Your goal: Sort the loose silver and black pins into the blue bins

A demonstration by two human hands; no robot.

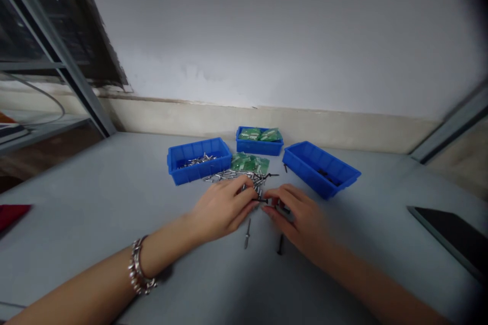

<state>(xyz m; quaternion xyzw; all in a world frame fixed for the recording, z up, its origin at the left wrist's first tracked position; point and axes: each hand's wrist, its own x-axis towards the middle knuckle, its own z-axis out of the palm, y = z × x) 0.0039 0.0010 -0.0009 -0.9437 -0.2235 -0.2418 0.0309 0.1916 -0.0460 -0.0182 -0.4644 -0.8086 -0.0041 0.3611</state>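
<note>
Left hand point(224, 207) pinching dark screw point(262, 200), right hand point(305, 217) curled, grip unclear, green packets point(250, 134) (any print illegible)

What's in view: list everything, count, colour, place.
Table: one, grey, centre
Bins: three, blue, back of table
Packets: several, green, in and before back bin
Pins: many, silver, in left bin and on table
Dark pieces: several, black, in right bin and on table
Panel: one, black, right
Flat item: one, red, left edge
Wall: one, white-cream, behind
Frame: one each side, grey
Opening: one, dark, upper left
Shelf: one, grey, far left, holding blurred items
Cable: one, grey, by shelf
Bracelet: one, silver, left wrist
Left hand: one, centre
Right hand: one, centre
</note>
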